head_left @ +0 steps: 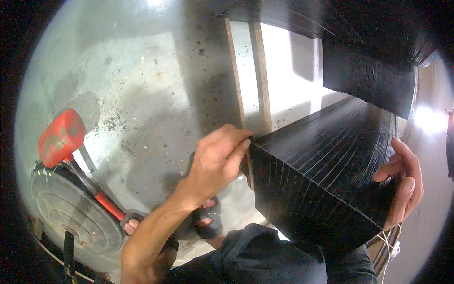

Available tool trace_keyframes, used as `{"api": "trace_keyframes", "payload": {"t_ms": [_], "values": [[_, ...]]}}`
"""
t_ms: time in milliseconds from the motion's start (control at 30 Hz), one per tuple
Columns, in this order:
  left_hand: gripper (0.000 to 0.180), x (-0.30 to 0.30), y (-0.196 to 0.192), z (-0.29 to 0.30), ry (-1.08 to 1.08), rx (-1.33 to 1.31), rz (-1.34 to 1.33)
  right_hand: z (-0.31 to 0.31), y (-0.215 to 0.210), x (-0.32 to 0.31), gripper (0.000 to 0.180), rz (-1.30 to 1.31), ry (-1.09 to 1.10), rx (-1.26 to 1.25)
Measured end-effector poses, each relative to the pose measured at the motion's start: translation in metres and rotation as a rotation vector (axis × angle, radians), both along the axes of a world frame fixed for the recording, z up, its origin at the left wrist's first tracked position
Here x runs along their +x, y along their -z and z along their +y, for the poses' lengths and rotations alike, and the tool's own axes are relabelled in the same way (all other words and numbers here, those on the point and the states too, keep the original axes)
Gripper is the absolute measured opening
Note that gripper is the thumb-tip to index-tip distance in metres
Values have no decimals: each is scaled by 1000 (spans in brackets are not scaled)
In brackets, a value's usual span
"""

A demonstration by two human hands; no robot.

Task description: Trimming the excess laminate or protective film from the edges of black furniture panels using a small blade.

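Note:
A black block-like piece with a wood-grain surface [326,142] stands right in front of me, tilted, its near end close to my legs. My left hand [220,154] is at its left corner, thumb and forefinger pinched together. Whatever lies between those fingertips is too small to make out. At the right end of the same piece, my right hand [404,182] curls round the edge, its fingers bent over the top face. Part of its palm is hidden behind the piece.
A red-headed mallet [61,137] lies at the left beside a grey round disc [75,208]. More black wood-grain panels [369,71] stand at the far right, with a white panel [288,57] beside them. My sandalled feet [208,220] are below. A pale cord [390,246] hangs at the lower right.

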State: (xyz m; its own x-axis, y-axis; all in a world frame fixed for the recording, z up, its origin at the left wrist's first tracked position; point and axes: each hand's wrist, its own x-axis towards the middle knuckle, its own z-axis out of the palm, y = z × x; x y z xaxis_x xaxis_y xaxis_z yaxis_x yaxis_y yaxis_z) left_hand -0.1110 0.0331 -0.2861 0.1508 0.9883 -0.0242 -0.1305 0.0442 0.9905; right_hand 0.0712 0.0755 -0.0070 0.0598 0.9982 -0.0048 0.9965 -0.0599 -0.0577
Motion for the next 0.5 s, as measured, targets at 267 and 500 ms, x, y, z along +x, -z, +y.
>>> {"api": "trace_keyframes", "payload": {"t_ms": [267, 500], "values": [[17, 4, -1, -2, 12, 17, 93, 3, -1, -8, 88, 20, 16, -48], [18, 15, -12, -16, -116, -164, 58, -2, 4, 2, 84, 56, -50, 32]]}}
